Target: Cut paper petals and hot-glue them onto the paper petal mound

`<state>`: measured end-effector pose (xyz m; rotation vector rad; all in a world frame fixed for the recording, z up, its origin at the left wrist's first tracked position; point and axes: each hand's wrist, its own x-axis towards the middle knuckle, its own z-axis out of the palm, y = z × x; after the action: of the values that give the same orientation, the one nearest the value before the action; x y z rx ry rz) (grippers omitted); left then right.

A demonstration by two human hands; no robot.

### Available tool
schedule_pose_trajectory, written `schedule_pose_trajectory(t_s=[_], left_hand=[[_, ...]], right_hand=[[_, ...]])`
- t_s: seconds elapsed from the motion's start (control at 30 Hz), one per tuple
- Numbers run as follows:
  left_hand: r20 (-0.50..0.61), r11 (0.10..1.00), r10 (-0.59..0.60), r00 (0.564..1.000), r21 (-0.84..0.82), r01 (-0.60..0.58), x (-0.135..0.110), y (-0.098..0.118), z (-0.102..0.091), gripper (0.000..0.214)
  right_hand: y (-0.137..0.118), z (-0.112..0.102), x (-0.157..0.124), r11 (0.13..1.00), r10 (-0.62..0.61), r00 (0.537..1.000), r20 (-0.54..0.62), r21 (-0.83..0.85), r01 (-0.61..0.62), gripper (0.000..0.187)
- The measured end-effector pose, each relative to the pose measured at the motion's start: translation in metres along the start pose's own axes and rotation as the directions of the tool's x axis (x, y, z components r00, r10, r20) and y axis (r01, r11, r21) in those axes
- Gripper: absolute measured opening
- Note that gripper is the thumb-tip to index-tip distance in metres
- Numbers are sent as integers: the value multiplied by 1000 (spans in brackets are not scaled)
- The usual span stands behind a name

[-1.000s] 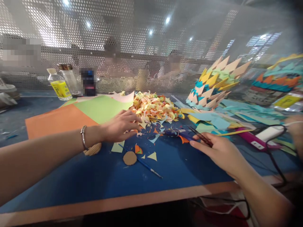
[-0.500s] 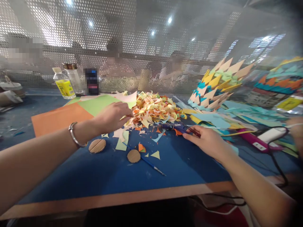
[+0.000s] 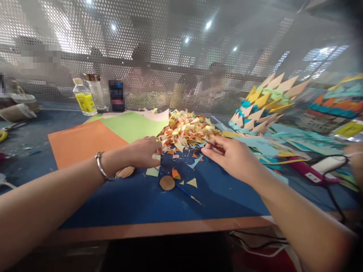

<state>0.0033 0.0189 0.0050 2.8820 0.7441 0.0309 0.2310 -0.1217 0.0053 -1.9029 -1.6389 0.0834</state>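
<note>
My left hand [image 3: 146, 152], with a silver bangle at the wrist, is over the near edge of the papers, beside small paper scraps. Its fingers are curled down and pressed together; what they hold, if anything, is hidden. My right hand [image 3: 234, 155] pinches a slim dark tool [image 3: 210, 143] at the near right of a heap of cut paper scraps [image 3: 188, 126]; its kind is mostly hidden by the fingers. Between the hands lie a round cardboard disc [image 3: 167, 183], a blue paintbrush [image 3: 190, 194] and a pale paper triangle [image 3: 192, 183]. A second cardboard disc [image 3: 126, 172] is partly under my left forearm.
Orange [image 3: 82, 141] and green paper sheets [image 3: 133, 124] lie at left. A yellow-labelled bottle [image 3: 85, 102] and a glass jar [image 3: 98, 94] stand behind. A spiky paper-covered form [image 3: 261, 105], a magenta power strip [image 3: 304, 170] and another person's hand [image 3: 356, 158] are at right.
My left hand has come down toward me, and its fingers have curled. My right hand has moved left and up toward the scrap heap, with the dark tool in its fingers.
</note>
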Motion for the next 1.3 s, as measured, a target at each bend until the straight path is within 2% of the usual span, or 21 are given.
schedule_pose_trajectory(t_s=[0.1, 0.2, 0.33, 0.4, 0.5, 0.63, 0.77, 0.87, 1.0, 1.1, 1.17, 1.3], left_hand=[[43, 1000, -25, 999, -5, 26, 3, 1, -1, 29], [24, 997, -54, 998, -54, 55, 2, -2, 3, 26], [-1, 988, -45, 999, -148, 44, -2, -13, 6, 16], [-47, 967, -34, 998, -252, 22, -3, -19, 4, 12], [-183, 887, -51, 982, -460, -40, -2, -22, 2, 9], [-235, 761, -62, 970, -640, -106, 2, -22, 4, 17], [-275, 689, -37, 961, -703, -175, 5, -20, 8, 18], [-274, 661, -29, 961, -727, -187, 6, -20, 9, 16], [-290, 632, -49, 956, -750, -195, 5, -19, 8, 15], [-291, 614, -50, 955, -764, -201, 3, -17, 6, 14], [-294, 603, -56, 954, -772, -203, 3, -15, 6, 14], [-294, 612, -83, 952, -769, -184, 3, -14, 7, 14]], right_hand=[[-21, 11, 13, 996, -85, 994, 65, 16, 84, 23], [-36, 26, 23, 985, -171, 982, 85, 38, 169, 22], [-44, 47, 30, 973, -203, 975, 94, 126, 191, 21], [-42, 56, 31, 964, -196, 975, 105, 204, 172, 22], [-36, 64, 30, 935, -192, 975, 107, 321, 149, 29], [-31, 68, 29, 881, -193, 976, 105, 457, 126, 28], [-27, 70, 28, 873, -194, 979, 63, 467, 143, 25], [-23, 71, 29, 880, -195, 981, 3, 443, 174, 24], [-20, 72, 32, 876, -199, 980, 0, 449, 178, 17], [-19, 73, 33, 859, -182, 983, -21, 483, 169, 18], [-19, 74, 32, 861, -183, 983, -11, 481, 166, 21], [-21, 71, 30, 877, -203, 979, 21, 448, 173, 14]])
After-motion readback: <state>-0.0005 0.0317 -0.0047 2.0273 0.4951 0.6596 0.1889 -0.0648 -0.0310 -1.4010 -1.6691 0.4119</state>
